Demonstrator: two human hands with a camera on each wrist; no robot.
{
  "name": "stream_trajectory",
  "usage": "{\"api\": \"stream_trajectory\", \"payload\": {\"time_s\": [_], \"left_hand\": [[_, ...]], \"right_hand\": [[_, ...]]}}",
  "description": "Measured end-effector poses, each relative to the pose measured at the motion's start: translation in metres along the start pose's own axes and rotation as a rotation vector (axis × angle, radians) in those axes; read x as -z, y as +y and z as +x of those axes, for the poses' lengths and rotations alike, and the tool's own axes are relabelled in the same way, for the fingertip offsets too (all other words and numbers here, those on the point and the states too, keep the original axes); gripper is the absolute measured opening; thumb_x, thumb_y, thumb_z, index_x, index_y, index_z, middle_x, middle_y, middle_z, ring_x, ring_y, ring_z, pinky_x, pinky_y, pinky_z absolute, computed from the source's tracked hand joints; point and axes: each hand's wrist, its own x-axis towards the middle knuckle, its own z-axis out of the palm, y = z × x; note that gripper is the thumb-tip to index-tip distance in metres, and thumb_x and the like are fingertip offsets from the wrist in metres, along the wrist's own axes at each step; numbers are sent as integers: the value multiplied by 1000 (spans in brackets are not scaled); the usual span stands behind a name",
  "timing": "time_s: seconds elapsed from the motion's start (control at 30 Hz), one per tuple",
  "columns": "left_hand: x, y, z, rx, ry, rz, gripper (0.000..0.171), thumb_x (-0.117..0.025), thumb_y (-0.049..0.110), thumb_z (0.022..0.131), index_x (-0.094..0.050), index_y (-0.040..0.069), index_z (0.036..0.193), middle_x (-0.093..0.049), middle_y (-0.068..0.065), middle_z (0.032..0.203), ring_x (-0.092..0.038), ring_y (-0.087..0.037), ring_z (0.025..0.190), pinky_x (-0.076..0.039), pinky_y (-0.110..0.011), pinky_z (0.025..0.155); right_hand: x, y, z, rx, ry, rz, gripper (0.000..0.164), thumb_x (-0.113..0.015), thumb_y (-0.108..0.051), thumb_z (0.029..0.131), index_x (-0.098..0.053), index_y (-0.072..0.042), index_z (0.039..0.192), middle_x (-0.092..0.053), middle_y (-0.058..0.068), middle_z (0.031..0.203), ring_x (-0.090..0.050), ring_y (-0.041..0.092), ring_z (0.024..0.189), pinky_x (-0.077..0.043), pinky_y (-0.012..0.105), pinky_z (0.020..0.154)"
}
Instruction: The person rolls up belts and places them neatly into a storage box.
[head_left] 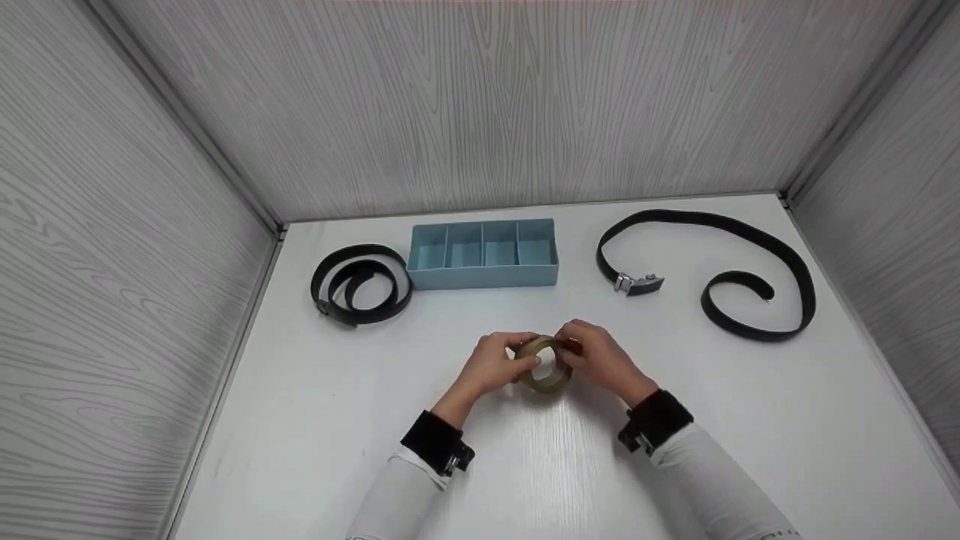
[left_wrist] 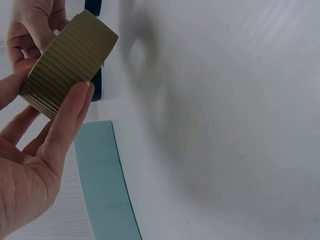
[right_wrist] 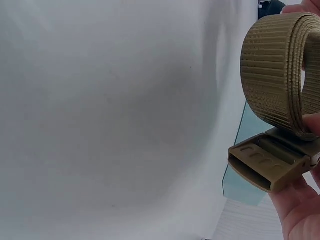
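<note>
Both of your hands hold the tan belt [head_left: 550, 386], rolled up, above the table [head_left: 525, 480]. Your left hand [head_left: 496, 361] has its fingers clamped on the roll's left side; your right hand [head_left: 602, 361] pinches its right side, by the buckle [right_wrist: 270, 161]. Beyond your fingertips sits the blue tray [head_left: 487, 278]. Left of your fingers lies a coiled black belt [head_left: 367, 316]; right of them, a looser black one [head_left: 705, 218], its silver clasp [head_left: 624, 283] nearest them.

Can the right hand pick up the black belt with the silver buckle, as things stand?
Probably not: the right hand holds the coiled tan belt, though nothing visible blocks its way to the black belt.
</note>
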Motion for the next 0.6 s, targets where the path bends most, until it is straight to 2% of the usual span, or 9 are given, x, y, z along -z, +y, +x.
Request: {"api": "stream_trajectory", "payload": {"time_s": [0.2, 0.3, 0.4, 0.5, 0.6], "left_hand": [[6, 1, -8, -52, 83, 204, 40, -72, 23, 89, -67, 19, 128, -70, 1, 112, -56, -9, 81, -47, -26, 66], [11, 1, -12, -73, 126, 271, 41, -72, 22, 89, -66, 18, 130, -70, -1, 105, -57, -12, 82, -46, -29, 67], [18, 0, -15, -89, 173, 335, 42, -72, 23, 89, -66, 17, 130, -68, -1, 93, -54, -13, 77, -45, -30, 65], [24, 0, -18, -96, 220, 381, 42, -72, 22, 90, -66, 15, 130, -65, -2, 88, -53, -13, 72, -45, -30, 62], [31, 0, -19, -97, 269, 418, 42, -72, 21, 89, -65, 14, 130, -65, -4, 87, -53, -13, 71, -46, -30, 61]], "right_hand": [[2, -7, 10, -16, -104, -77, 16, -73, -9, 87, -65, -10, 101, -65, 1, 98, -60, 17, 89, -49, 38, 79], [10, -9, 18, -31, -191, -71, 26, -71, -18, 89, -65, -8, 113, -65, 3, 107, -59, 20, 96, -48, 41, 85], [18, -10, 29, -63, -247, -72, 43, -67, -30, 93, -61, -5, 126, -61, 10, 123, -57, 26, 114, -43, 45, 96], [24, -11, 42, -119, -229, -147, 53, -58, -40, 98, -54, -4, 137, -53, 15, 138, -48, 33, 128, -38, 50, 103], [28, -10, 55, -157, -189, -279, 56, -50, -40, 102, -45, -4, 145, -42, 18, 148, -42, 37, 133, -38, 54, 102]]}}
